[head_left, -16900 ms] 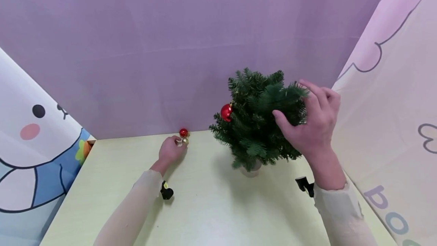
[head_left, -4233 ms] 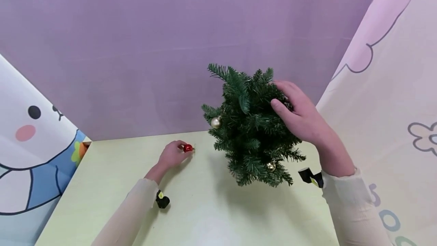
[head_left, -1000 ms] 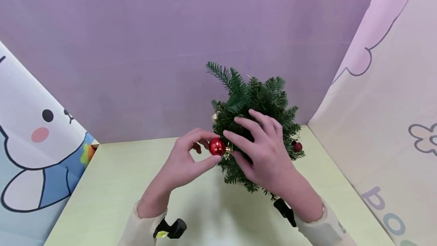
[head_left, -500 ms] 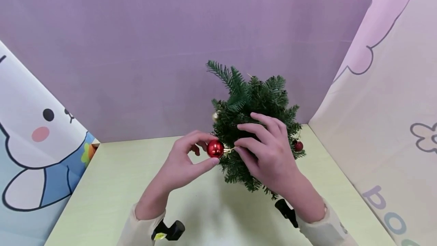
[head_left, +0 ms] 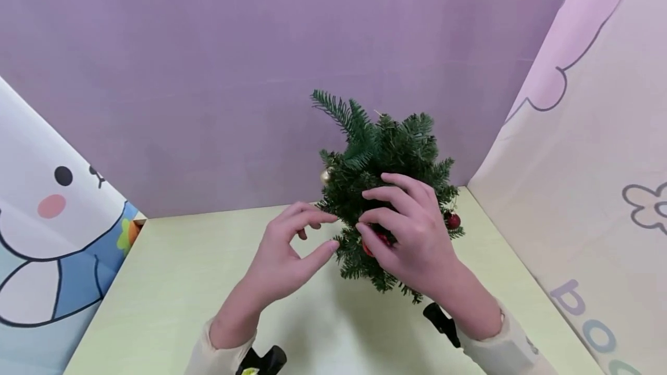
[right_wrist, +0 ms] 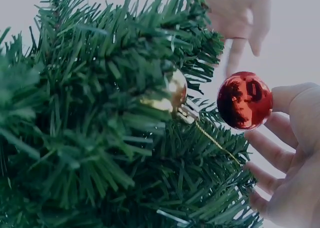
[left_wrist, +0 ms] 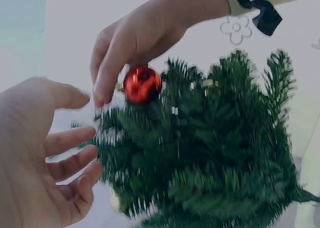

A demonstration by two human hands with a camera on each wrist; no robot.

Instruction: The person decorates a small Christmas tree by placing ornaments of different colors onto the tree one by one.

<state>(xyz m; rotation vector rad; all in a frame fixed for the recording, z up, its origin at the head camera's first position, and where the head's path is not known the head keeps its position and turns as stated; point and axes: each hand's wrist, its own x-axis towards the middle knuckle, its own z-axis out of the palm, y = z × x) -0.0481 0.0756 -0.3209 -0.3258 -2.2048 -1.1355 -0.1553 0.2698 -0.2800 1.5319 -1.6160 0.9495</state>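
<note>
My right hand [head_left: 411, 230] is at the front of a small green Christmas tree [head_left: 385, 149], thumb and forefinger pinching a shiny red bauble [right_wrist: 245, 100] near its gold cap. The ball lies beneath the palm, mostly covered in the head view. To its left, my left hand [head_left: 289, 253] holds nothing; its thumb and fingers are spread apart beside the branches. Close behind the red bauble in the right wrist view, a gold bauble [right_wrist: 177, 90] with a gold string sits among the needles. Another dark red bauble [head_left: 453, 221] hangs at the tree's right side.
A pale gold bauble [head_left: 325, 176] hangs on the tree's left side. The tree stands on a pale yellow table [head_left: 182, 282]. Behind is a purple cloth [head_left: 208, 103], with a rabbit-print cloth [head_left: 62, 230] at left and a cream printed cloth [head_left: 583, 190] at right.
My left hand has let go of the red bauble, which has swung right under my right hand. Earlier, the red bauble was picked up from the table and brought to the tree, which has been turned.
</note>
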